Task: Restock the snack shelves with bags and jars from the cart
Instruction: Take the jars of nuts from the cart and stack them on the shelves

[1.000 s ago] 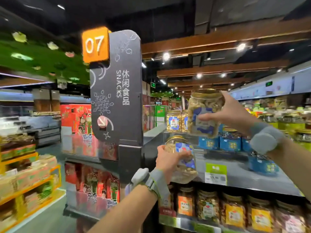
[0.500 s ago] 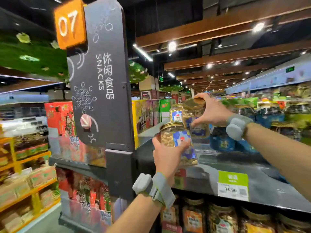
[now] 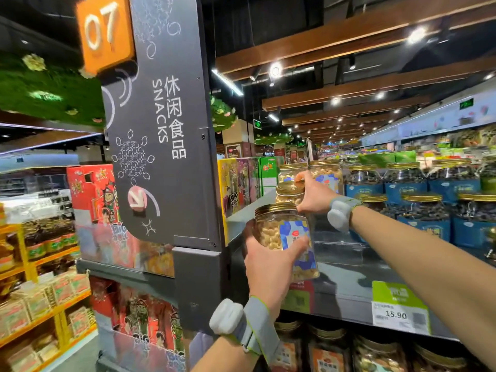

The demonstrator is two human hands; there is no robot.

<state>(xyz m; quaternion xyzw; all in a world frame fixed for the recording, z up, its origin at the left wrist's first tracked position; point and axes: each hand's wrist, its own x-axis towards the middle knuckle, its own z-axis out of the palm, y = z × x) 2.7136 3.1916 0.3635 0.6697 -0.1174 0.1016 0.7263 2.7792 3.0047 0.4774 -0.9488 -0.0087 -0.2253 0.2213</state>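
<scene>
Fingers of left hand curled round front cookie jar at their 12 o'clock, above metal shelf edge, right hand fingers pinching rear jar lid at 9 o'clock

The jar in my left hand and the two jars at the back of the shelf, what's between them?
In the head view, a third jar lies between them, gripped at its top by your right hand.

Behind the left hand a grey fabric wrist strap edged in lime green carries a rounded white plastic pod, and the right hand wears a matching strap and pod.
</scene>
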